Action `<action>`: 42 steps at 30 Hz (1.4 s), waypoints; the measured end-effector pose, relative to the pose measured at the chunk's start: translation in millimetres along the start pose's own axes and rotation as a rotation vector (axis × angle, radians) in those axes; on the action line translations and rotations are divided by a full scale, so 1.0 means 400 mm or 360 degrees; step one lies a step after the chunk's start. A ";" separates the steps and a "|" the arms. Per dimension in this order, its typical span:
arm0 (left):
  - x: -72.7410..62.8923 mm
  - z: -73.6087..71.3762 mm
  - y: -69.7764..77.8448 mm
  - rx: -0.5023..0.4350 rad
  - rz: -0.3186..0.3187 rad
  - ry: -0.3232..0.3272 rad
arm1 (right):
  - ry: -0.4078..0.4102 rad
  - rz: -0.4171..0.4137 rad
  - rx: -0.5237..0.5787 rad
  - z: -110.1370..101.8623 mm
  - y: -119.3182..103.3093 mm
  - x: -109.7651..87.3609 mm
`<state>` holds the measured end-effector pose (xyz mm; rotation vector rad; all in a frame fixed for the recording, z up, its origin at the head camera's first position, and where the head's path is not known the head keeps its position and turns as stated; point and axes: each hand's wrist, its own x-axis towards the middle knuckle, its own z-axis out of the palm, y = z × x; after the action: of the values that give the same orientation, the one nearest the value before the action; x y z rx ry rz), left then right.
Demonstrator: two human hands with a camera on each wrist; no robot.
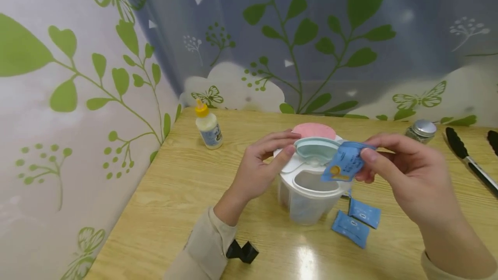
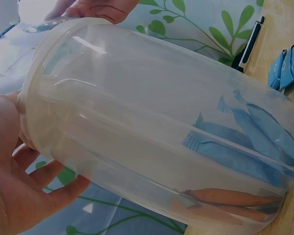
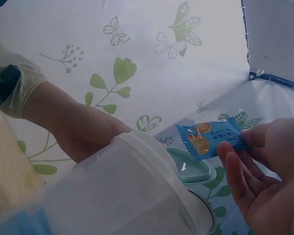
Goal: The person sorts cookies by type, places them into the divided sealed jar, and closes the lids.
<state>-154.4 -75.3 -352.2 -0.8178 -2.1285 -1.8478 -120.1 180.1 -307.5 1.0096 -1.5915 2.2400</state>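
My left hand [image 1: 258, 167] grips the lid edge of a clear storage container [image 1: 307, 206] with a white rim. Its thumb lies by a raised mint-green flap [image 1: 317, 148], and a pink flap [image 1: 314, 130] sits behind. Between thumb and fingers, my right hand [image 1: 412, 176] pinches a blue cookie packet [image 1: 346, 161] above the container, beside the front opening. The right wrist view shows the cookie pictures on this packet [image 3: 210, 139]. Inside the container, in the left wrist view, lie several blue packets [image 2: 245, 142] and orange packets [image 2: 230, 197] in separate sections.
More blue packets [image 1: 352, 228] lie on the wooden table [image 1: 186, 176], right of the container. A yellow-capped bottle [image 1: 210, 131] stands at the back left. On the right are a silver-lidded jar [image 1: 422, 131] and black-tipped tongs [image 1: 470, 159]. Patterned curtain walls surround the table.
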 end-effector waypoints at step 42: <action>0.002 0.003 0.001 -0.0008 -0.0025 0.0008 | -0.0390 0.0205 -0.0235 -0.109 0.027 -0.084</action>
<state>-154.8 -73.9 -351.7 -0.7992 -2.1342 -1.8618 -118.9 221.9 -344.8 1.2093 -1.9434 2.1043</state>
